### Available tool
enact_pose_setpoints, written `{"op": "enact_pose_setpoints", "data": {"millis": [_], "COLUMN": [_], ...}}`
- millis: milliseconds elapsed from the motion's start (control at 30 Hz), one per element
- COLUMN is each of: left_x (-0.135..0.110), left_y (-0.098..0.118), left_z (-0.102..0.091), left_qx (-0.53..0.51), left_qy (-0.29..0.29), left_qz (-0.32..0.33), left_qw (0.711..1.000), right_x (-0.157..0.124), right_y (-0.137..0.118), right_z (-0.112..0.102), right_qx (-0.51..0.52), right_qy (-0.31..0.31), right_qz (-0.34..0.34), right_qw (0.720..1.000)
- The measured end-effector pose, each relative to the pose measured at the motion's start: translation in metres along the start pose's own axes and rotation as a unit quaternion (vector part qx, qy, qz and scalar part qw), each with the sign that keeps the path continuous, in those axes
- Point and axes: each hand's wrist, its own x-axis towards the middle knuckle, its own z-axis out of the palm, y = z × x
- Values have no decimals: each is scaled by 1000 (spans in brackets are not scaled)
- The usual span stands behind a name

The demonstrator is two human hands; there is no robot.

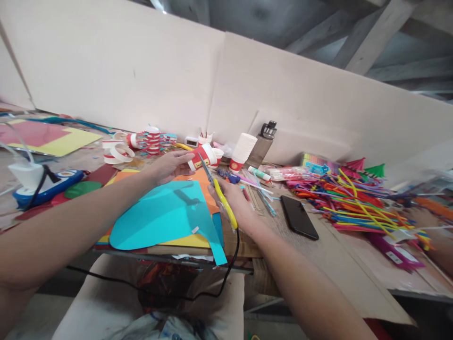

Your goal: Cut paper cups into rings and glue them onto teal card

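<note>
My left hand [171,166] is closed around a red and white paper cup [200,158], tilted on its side above the table. In my right hand [235,200] are scissors [223,203] with yellow handles, their grey blades reaching up to the cup's side. Whether the blades touch or cut the cup, I cannot tell. Below the hands lies a sheet of turquoise paper [159,212] on top of orange and yellow sheets. A black cord [233,259] hangs from near the scissors' handles across my lap.
Behind the hands stand a stack of paper cups [244,148] and a grey bottle [261,145]. A black phone [299,217] lies to the right, beside colourful pipe cleaners [354,203]. Cut cups [153,141] and a blue power strip [49,189] are at left.
</note>
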Motion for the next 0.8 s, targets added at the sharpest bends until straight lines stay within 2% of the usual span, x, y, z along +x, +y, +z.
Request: {"op": "enact_pose_setpoints", "data": {"millis": [200, 467, 600, 800], "left_x": [-1, 2, 2, 4], "left_y": [-5, -1, 0, -1], "left_z": [2, -3, -3, -4], "left_qx": [-80, -24, -8, -49], "left_qy": [-6, -16, -15, -20], "left_qz": [-40, -7, 3, -38], "left_qw": [996, 1000, 1000, 998], "right_x": [-9, -8, -10, -9], "right_y": [-14, -7, -9, -10], "right_z": [-5, -3, -3, -4], "right_qx": [21, 92, 94, 136], "right_qy": [9, -29, -24, -52], "right_qz": [4, 20, 22, 16], "right_qw": [1000, 995, 995, 989]}}
